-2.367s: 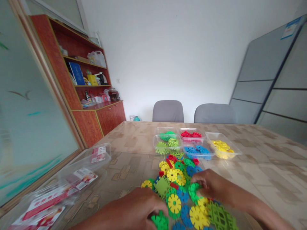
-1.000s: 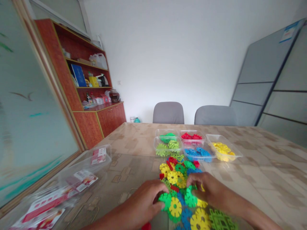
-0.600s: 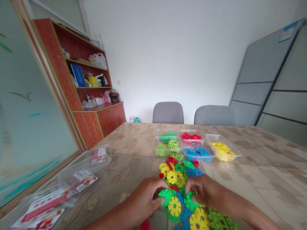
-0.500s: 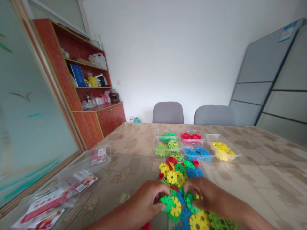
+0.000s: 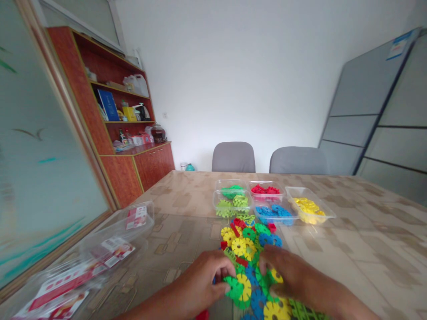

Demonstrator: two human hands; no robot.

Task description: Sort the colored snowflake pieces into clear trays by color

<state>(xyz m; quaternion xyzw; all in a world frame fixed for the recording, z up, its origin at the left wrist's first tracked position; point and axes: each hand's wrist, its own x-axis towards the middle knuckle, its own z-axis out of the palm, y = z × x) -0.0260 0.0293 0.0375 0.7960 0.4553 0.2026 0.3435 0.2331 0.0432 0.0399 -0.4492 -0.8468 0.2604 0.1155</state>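
Toothed plastic discs lie heaped on the table in front of me, yellow, blue, green and red mixed. My left hand [image 5: 216,275] is closed at the heap's left side, thumb and fingers pinching a green disc [image 5: 233,289]. A yellow disc [image 5: 245,286] lies right against that one. On the other side, my right hand [image 5: 282,273] curls its fingers around another green disc [image 5: 263,281], partly hidden by the fingers. Beneath the hands are blue discs [image 5: 258,300] and a large yellow disc [image 5: 275,310]. Light-green lattice pieces [image 5: 305,311] lie below my right wrist.
Beyond the heap stand clear tubs of sorted pieces: a light-green tub [image 5: 218,213], a dark-green tub [image 5: 220,182], a red tub [image 5: 282,189], a blue tub [image 5: 293,218] and a yellow tub [image 5: 328,209]. Clear plastic lids [image 5: 100,233] with printed labels lie at left.
My right hand has shifted slightly to the right, its fingers still around the green disc. My left hand stays almost in place with its green disc.
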